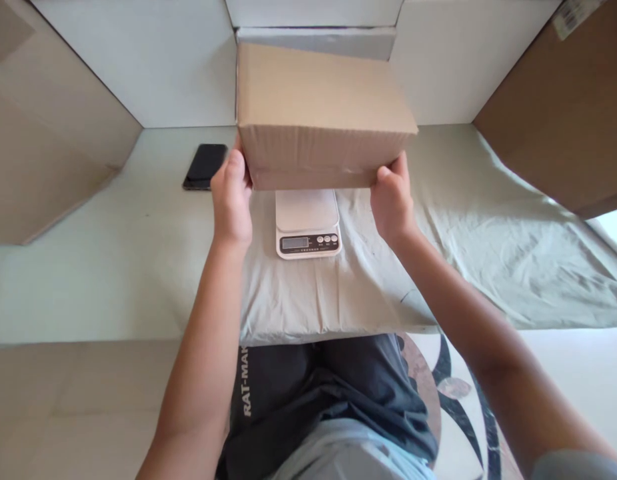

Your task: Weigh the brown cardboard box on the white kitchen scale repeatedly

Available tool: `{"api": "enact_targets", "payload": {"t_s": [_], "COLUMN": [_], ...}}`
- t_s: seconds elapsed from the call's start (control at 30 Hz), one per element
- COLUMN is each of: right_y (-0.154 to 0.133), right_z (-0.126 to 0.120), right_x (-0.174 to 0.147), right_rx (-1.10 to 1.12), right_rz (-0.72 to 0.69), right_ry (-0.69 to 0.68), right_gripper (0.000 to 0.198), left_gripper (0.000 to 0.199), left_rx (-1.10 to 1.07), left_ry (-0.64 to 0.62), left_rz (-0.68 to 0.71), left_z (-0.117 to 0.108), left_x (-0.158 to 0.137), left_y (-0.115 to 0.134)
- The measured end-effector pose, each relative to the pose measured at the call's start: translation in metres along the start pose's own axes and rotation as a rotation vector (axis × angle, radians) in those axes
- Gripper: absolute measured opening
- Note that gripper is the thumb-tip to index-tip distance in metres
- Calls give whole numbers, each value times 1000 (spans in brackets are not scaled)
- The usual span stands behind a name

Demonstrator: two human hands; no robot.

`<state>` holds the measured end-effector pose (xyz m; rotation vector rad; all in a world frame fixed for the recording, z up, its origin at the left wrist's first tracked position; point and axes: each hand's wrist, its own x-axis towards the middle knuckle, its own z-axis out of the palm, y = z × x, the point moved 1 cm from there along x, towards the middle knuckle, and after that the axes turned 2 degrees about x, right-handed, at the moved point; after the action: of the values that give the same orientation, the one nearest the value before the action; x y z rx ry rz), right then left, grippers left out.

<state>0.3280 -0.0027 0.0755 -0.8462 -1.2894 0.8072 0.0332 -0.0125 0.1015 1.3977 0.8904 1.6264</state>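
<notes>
A brown cardboard box (323,97) is held between my two hands, slightly tilted, above and behind a white kitchen scale. My left hand (232,193) grips its left lower edge with the thumb on the near face. On the opposite side, my right hand (392,200) is closed around the lower right corner. The kitchen scale (308,230) sits on the cloth, its far part hidden by the box. Its small display and several round buttons face me; no reading can be made out.
A black phone (205,167) lies on the green cloth (113,267) left of the box. Large cardboard panels (53,120) (563,113) stand at both sides. White panels (188,67) rise at the back. The cloth's front edge drops just before my lap.
</notes>
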Motion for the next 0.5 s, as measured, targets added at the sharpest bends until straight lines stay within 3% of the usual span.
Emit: {"api": "enact_targets", "payload": {"t_s": [0.2,0.33,0.5], "right_y": [44,73,89], "right_z": [25,30,29], "right_x": [54,53,43], "right_rx": [67,129,135], "right_rz": [17,53,84], "right_ry": [84,107,75], "right_gripper": [84,97,102], "left_gripper": [74,62,47], "left_rx": [-90,-174,-193], "left_ry": [36,138,137], "left_rz": [-86,-216,-252], "left_z": [1,1,-5], "left_x": [58,58,61], "left_y": [-77,-109,-130]}}
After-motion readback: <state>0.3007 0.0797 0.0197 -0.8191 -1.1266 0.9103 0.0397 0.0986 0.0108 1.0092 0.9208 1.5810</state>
